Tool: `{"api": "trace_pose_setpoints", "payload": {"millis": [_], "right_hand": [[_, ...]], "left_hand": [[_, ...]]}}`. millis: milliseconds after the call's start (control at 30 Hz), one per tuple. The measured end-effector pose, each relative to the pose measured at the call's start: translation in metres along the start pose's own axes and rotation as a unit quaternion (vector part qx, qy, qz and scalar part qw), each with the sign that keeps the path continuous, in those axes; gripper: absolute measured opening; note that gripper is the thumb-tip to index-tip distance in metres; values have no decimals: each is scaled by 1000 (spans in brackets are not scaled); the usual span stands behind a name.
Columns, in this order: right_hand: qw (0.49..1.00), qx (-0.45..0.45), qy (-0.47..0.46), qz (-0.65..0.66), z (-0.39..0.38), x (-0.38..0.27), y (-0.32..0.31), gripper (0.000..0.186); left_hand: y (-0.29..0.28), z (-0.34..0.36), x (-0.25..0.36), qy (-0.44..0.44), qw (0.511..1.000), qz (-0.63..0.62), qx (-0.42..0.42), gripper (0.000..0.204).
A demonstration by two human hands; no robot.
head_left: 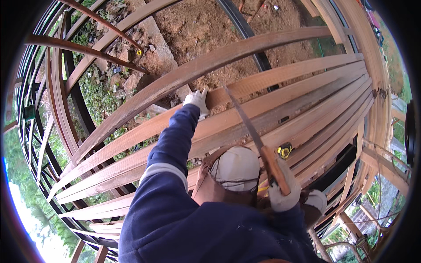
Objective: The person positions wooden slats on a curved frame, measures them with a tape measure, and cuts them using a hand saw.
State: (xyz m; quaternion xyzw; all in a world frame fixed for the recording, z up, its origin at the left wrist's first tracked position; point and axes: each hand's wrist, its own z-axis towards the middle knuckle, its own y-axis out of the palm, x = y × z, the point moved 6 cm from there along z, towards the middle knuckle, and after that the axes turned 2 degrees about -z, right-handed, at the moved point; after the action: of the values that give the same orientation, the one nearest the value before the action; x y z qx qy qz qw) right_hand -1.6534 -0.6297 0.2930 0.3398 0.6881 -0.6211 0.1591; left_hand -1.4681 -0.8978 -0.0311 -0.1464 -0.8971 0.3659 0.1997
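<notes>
My right hand (286, 193), in a white glove, grips the wooden handle of a handsaw (246, 120). The saw's long narrow blade slants up and to the left, its tip over the far edge of a reddish wooden plank (258, 84). My left hand (197, 102), also gloved in white, holds that same plank to the left of the blade, fingers over its far edge and partly hidden. A yellow and black tape measure (284, 150) lies on the planks just beyond my right hand.
Several long planks run side by side beneath me, with gaps between them. A single board (193, 72) spans beyond them. Dark metal beams (245, 30) cross below, over dirt and rubble (193, 30). Rusty bars (87, 50) jut in at upper left. Stacked timber (372, 65) stands right.
</notes>
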Motion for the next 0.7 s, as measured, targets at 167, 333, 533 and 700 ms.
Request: {"api": "trace_pose_setpoints", "payload": {"millis": [167,333,533,700], "right_hand": [[991,-9,106,85,5,-1,-2,54],[988,-39,113,101,-17,9,11,58],[996,-38,-23,-80,-23,-10,0,57],[999,-34,6,-13,17,10,30,58]], "left_hand": [[-5,-2,-4,20,999,-42,-13,110],[5,5,0,6,1000,-1,14,105],[-1,-6,-3,7,1000,-16,-21,107],[4,-2,3,7,1000,-14,-18,106]]}}
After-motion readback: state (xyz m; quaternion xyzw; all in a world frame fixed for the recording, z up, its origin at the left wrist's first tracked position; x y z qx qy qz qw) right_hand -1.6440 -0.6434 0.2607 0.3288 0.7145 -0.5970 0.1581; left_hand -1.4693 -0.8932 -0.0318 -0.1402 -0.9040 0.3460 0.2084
